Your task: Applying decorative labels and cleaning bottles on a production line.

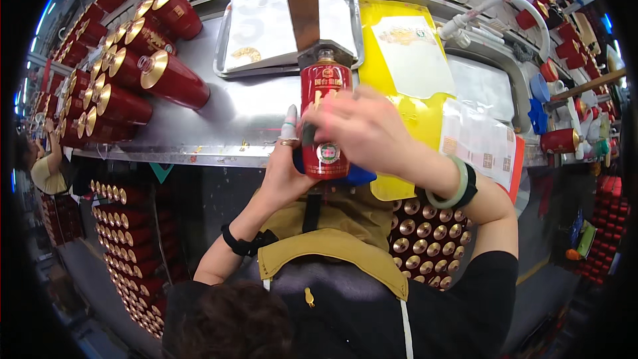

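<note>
Glossy red ceramic bottle with gold print [324,103] upright over the steel table [239,116] edge. Left hand [287,166] grips its base; right hand [362,126], blurred, wraps its front. Risk: slick glaze, bottle could slip, knocking the red-and-gold cylindrical tins [156,70] left of it.

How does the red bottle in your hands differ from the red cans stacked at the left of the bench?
The red bottle stands upright, gripped by the left hand and right hand; the red cans lie on their sides, untouched. The bottle narrows to a neck with a cap and carries a round label; the cans are plain cylinders with gold end caps. The bottle is single, the cans piled. Both are glossy red with gold.
</note>
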